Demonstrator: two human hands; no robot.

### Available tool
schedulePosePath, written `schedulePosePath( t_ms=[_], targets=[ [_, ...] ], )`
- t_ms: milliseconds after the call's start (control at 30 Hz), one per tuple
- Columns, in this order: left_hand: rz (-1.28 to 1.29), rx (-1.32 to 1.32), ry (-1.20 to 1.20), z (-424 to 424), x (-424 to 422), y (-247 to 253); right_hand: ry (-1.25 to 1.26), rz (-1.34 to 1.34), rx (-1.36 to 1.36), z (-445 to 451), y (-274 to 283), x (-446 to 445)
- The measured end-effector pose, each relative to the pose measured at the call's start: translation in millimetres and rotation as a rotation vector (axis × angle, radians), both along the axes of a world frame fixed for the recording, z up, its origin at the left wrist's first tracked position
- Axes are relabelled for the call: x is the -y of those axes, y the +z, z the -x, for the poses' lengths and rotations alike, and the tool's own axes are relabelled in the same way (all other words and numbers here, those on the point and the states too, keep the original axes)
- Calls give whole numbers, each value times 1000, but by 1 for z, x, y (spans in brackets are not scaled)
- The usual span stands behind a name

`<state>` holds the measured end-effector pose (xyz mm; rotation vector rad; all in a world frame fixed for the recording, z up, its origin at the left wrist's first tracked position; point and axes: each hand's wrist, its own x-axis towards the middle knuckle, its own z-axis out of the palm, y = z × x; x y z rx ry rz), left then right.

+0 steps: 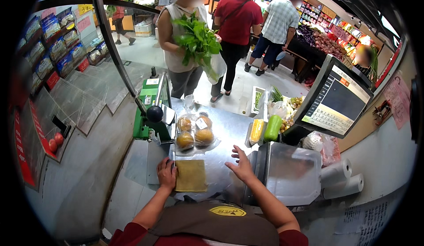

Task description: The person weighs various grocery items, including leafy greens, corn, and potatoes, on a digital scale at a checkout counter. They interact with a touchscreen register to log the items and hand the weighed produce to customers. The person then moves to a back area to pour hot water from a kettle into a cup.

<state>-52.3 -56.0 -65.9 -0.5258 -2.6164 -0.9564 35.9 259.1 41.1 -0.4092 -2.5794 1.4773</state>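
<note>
My left hand [166, 174] rests on the metal counter [228, 127] at the left edge of a folded yellow-brown cloth [190, 176]; whether its fingertips grip anything is unclear. Raised over the counter to the right of the cloth, my right hand [241, 163] has its fingers spread and holds nothing. Beyond the cloth lies a clear plastic bag of round orange-brown fruit [194, 131] with a white label on it. Corn in a wrapped pack [256, 130] and a green gourd [272, 128] lie beside each other at the counter's right side.
A green bag-sealing machine [144, 113] stands left. At right are a scale with a metal plate [293, 173], its touchscreen [336, 97] and plastic rolls [343, 186]. Across the counter, a person [182, 37] holds leafy greens [197, 42]. Other people stand farther back.
</note>
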Motion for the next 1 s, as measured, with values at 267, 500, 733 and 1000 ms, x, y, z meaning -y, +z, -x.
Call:
schedulePosePath(
  t_ms=[267,500,733,1000],
  targets=[
    [-20,1,0,-1,2,-4,65,-2,48,-9,-3,20],
    [-4,29,3,1,-1,-8,41,21,10,-14,-18,11],
    [-25,50,7,1,-1,-3,49,51,13,-17,-28,13],
    [-9,31,-8,1,-1,-3,25,9,-42,-3,-27,0]
  ],
)
